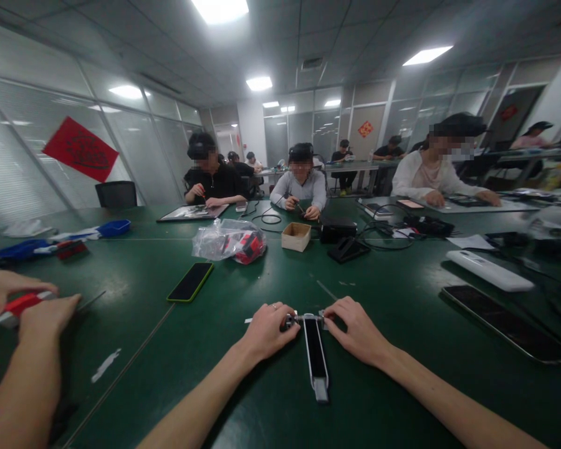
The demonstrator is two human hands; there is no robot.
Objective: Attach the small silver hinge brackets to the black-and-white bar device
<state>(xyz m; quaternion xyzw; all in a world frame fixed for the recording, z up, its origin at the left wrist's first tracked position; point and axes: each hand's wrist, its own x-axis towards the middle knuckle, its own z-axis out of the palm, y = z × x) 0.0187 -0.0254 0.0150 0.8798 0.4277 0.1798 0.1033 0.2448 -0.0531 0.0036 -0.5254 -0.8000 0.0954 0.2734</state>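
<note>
A long narrow device with a black face and white rim lies on the green table, a pale block at its near end. At its far end, small metal parts stick out to both sides. My left hand has its fingers closed round the metal part on the left, and a ring shows on one finger. On the other side, my right hand pinches the metal piece at the right with thumb and fingertips. The fingertips partly hide both pieces.
A green-edged phone, a plastic bag and a small box lie beyond my hands. At right are a white case and dark phone. Another person's hands hold a red-and-white object at left. People sit across the table.
</note>
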